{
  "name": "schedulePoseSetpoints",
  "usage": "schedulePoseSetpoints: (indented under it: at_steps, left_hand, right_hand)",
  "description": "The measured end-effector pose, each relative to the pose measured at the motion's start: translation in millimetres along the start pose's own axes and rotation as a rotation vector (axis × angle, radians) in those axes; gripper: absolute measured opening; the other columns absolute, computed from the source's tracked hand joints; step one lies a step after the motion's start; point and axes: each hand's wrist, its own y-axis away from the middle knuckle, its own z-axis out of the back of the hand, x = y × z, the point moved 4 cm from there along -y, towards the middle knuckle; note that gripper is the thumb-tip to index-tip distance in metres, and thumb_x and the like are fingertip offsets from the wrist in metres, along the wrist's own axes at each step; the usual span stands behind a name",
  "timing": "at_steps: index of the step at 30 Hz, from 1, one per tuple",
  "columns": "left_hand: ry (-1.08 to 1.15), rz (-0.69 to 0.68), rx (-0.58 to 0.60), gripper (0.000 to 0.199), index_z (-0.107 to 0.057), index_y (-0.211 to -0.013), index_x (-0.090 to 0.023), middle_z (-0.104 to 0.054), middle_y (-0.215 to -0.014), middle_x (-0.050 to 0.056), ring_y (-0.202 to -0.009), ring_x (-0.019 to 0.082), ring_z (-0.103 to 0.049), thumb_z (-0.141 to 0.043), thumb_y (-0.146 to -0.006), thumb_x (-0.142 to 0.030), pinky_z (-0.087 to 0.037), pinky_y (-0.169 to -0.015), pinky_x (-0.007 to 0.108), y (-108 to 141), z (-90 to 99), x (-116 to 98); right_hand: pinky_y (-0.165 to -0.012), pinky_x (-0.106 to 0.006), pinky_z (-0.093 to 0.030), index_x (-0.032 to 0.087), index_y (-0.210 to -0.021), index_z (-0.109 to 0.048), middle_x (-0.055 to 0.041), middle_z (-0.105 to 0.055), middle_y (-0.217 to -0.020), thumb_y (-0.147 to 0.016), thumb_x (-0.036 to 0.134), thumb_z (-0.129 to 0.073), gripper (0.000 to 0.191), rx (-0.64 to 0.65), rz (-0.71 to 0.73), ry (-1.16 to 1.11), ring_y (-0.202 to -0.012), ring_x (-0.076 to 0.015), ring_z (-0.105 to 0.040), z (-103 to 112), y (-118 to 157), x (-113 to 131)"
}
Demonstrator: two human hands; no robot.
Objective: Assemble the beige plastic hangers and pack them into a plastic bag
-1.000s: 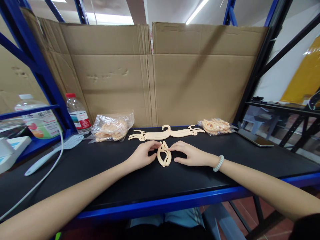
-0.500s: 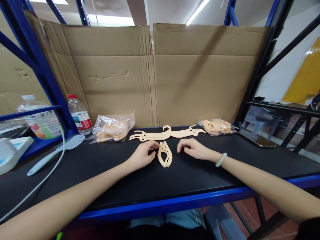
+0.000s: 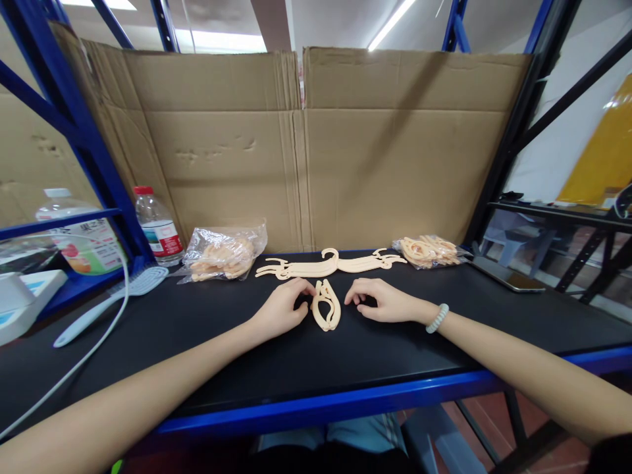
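A folded cream plastic hanger [image 3: 319,316] lies on the black tabletop between the hands. At its left edge is my left hand [image 3: 282,308], fingertips touching or very near it, fingers curved and apart with nothing held. My right hand [image 3: 378,300] rests just to the right of the folded hanger, fingers loosely bent and apart, holding nothing; a gap separates it from the hanger. Behind both hands lies an unfolded cream hanger [image 3: 316,268], its hook toward the back and its arms spread left and right.
Clear bags of cream hangers stand at the back left [image 3: 224,253] and back right [image 3: 428,251]. A red-capped bottle [image 3: 160,230], a hairbrush [image 3: 89,319] and a white cable [image 3: 93,352] are at the left. A phone [image 3: 508,274] lies at the right, before the cardboard wall [image 3: 237,151].
My right hand has moved slightly left and nearer the front edge, and its thumb and fingers have shifted. My left hand and the hangers look nearly unchanged.
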Motion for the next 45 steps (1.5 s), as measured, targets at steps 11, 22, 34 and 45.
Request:
schedulePoseSetpoints:
  at_steps: [11, 22, 34, 45]
  left_hand:
    - [-0.001, 0.023, 0.027, 0.021, -0.061, -0.089, -0.017, -0.066, -0.09, 0.004, -0.084, 0.019, -0.062, -0.05, -0.073, -0.01, -0.048, -0.078, 0.032, 0.6, 0.7, -2.6]
    - [-0.018, 0.03, 0.017, 0.022, -0.063, -0.089, -0.018, -0.066, -0.09, 0.004, -0.085, 0.019, -0.061, -0.051, -0.072, -0.009, -0.048, -0.08, 0.033, 0.7, 1.4, -1.8]
    - [-0.08, 0.061, 0.024, 0.019, -0.06, -0.087, -0.019, -0.065, -0.093, 0.005, -0.095, 0.023, -0.059, -0.051, -0.072, -0.011, -0.046, -0.087, 0.038, 1.2, 1.5, 4.7]
    - [-0.108, 0.07, 0.074, 0.02, -0.06, -0.091, -0.019, -0.064, -0.096, 0.006, -0.096, 0.024, -0.059, -0.05, -0.074, -0.013, -0.046, -0.086, 0.038, 0.8, -0.4, 7.5]
  right_hand:
    - [-0.086, -0.035, -0.043, 0.017, -0.115, -0.059, -0.0082, -0.055, -0.098, -0.086, 0.014, -0.045, 0.032, 0.07, 0.103, 0.259, -0.091, -0.0193, -0.051, -5.7, 1.6, 12.4]
    - [-0.083, -0.043, -0.038, 0.012, -0.092, -0.064, -0.0137, -0.059, -0.086, -0.085, 0.009, -0.042, 0.023, 0.064, 0.043, 0.671, -0.091, -0.0267, -0.05, 6.3, 3.9, -3.6]
    - [-0.058, -0.025, -0.042, 0.015, -0.107, -0.061, -0.0029, -0.055, -0.078, -0.081, 0.021, -0.052, 0.028, 0.1, -0.216, 0.056, -0.065, -0.0125, -0.049, 23.8, 12.7, -65.3]
    - [-0.06, -0.026, -0.044, 0.015, -0.107, -0.061, -0.0028, -0.055, -0.078, -0.083, 0.023, -0.052, 0.028, 0.11, -0.237, 0.039, -0.065, -0.0129, -0.05, 22.8, 13.1, -65.2]
